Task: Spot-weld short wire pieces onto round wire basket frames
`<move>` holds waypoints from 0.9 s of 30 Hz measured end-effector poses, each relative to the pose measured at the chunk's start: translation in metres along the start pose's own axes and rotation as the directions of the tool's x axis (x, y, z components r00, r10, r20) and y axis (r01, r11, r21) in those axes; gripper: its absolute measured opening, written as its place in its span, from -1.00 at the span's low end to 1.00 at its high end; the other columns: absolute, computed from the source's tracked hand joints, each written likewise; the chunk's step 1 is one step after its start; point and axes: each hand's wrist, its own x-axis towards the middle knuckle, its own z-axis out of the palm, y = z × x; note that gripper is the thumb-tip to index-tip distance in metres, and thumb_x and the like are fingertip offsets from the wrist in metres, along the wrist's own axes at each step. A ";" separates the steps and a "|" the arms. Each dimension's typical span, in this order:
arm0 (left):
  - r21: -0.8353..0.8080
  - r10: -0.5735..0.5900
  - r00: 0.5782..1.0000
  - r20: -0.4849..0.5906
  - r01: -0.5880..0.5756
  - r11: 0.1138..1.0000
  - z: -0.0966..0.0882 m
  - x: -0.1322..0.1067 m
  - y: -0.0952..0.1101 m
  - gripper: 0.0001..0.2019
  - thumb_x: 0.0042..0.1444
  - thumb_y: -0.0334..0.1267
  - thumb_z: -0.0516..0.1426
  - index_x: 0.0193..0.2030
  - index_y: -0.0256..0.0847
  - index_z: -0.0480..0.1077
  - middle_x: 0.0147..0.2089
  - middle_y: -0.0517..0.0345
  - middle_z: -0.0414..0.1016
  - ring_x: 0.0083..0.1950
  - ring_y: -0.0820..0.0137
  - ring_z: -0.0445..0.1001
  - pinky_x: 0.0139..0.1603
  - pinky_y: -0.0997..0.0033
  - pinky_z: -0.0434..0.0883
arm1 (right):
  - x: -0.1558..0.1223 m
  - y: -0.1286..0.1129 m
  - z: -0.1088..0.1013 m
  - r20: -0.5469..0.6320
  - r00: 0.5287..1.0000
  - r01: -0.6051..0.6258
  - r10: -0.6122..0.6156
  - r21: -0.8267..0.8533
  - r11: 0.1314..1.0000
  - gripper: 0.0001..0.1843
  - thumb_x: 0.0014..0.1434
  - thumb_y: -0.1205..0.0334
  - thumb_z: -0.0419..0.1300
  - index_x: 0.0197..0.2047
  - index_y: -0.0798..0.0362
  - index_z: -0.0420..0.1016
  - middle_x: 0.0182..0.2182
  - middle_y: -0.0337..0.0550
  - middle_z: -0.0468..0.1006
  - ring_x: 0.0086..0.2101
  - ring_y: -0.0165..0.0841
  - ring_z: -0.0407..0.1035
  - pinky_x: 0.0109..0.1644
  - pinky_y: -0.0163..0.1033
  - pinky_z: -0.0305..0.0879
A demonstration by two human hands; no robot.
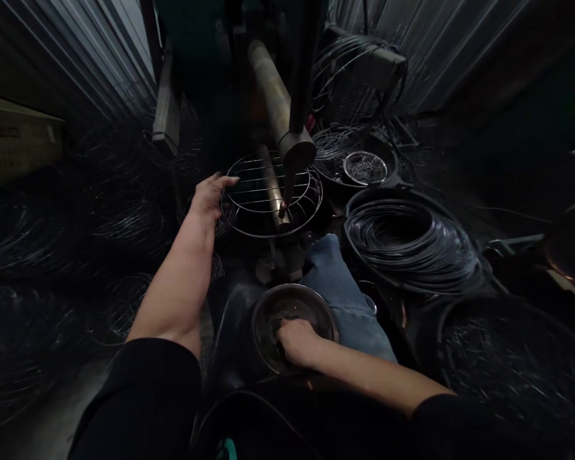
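My left hand (pixel 211 195) is at the left rim of a round wire rack (pixel 249 231), its fingers closed around the edge. The rack has parallel cross wires and a second ring. It sits around the lower metal bar (pixel 270 182) of a machine, and an upright copper-tipped rod (pixel 283 206) meets that bar inside the rack. Down in a metal bowl (pixel 323 306) on my lap is my right hand (pixel 298 343), fingers curled together. What they hold, if anything, is hidden in the dark bowl.
A thick upper machine arm (pixel 273 89) extends above the rack. On the right stand a tub with a coil of wire (pixel 412 255), a small dish (pixel 365 168) of metal pieces and a dark tub (pixel 512 358). Wire rings (pixel 129 220) pile up at left. Blue cloth (pixel 347 313) covers my leg.
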 end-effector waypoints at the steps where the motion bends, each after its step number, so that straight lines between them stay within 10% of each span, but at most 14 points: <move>1: 0.038 -0.006 1.000 0.027 0.005 0.999 -0.001 0.003 -0.001 -0.44 -0.23 -0.53 0.30 0.00 -0.27 0.38 -0.42 0.16 0.45 -0.51 0.41 0.41 -0.55 0.46 0.26 | 0.001 0.000 0.000 0.018 1.000 0.000 0.000 -0.002 1.000 -0.73 0.00 0.46 0.15 -0.23 0.24 0.60 -0.25 0.21 0.59 -0.21 -0.03 0.52 -0.21 -0.12 0.42; 6: 0.032 -0.057 0.992 0.117 0.053 0.998 -0.012 -0.001 -0.007 -0.35 -0.25 -0.56 0.25 0.09 -0.29 0.32 -0.49 0.19 0.38 -0.51 0.36 0.43 -0.56 0.44 0.27 | -0.006 0.004 -0.012 0.014 1.000 -0.010 0.010 0.029 1.000 -0.70 0.00 0.45 0.16 -0.17 0.22 0.56 -0.14 0.19 0.57 -0.17 -0.04 0.52 -0.15 -0.09 0.42; 11: -0.070 0.005 1.000 -0.026 -0.007 0.998 -0.022 -0.035 -0.013 -0.26 -0.25 -0.57 0.23 0.18 -0.28 0.27 -0.51 0.26 0.35 -0.56 0.46 0.36 -0.60 0.53 0.19 | -0.019 0.013 -0.022 -0.090 0.996 0.025 -0.006 0.217 0.976 -0.66 0.09 0.44 0.09 -0.07 0.11 0.51 -0.14 -0.02 0.60 -0.09 -0.21 0.48 -0.02 -0.20 0.36; 15: -0.162 0.050 0.996 -0.067 -0.061 0.985 -0.021 -0.063 -0.023 -0.21 -0.22 -0.54 0.23 0.26 -0.29 0.22 -0.54 0.32 0.32 -0.59 0.54 0.28 -0.62 0.56 0.13 | -0.025 0.021 -0.021 -0.288 0.958 0.189 -0.010 0.601 0.777 -0.65 0.02 0.46 0.13 -0.15 0.01 0.57 -0.19 -0.15 0.63 -0.28 -0.33 0.52 -0.08 -0.22 0.42; 21: -0.213 0.086 0.988 -0.127 -0.111 0.971 -0.010 -0.082 -0.037 -0.09 -0.24 -0.55 0.26 0.35 -0.33 0.11 -0.47 0.31 0.36 -0.57 0.58 0.27 -0.62 0.57 0.12 | -0.023 0.032 -0.064 -0.610 0.707 0.519 0.358 0.791 0.324 -0.63 -0.05 0.20 0.33 -0.11 0.06 0.56 -0.41 -0.20 0.61 -0.50 -0.33 0.48 -0.41 -0.23 0.45; 27: -0.214 0.097 0.986 -0.138 -0.125 0.969 -0.001 -0.089 -0.045 -0.10 -0.26 -0.53 0.30 0.33 -0.29 0.16 -0.44 0.32 0.35 -0.51 0.59 0.32 -0.60 0.59 0.16 | -0.003 0.042 -0.130 -0.776 0.459 0.720 0.433 0.611 0.330 -0.84 -0.03 0.19 0.37 -0.34 0.04 0.61 -0.41 -0.21 0.58 -0.44 -0.36 0.50 -0.38 -0.27 0.44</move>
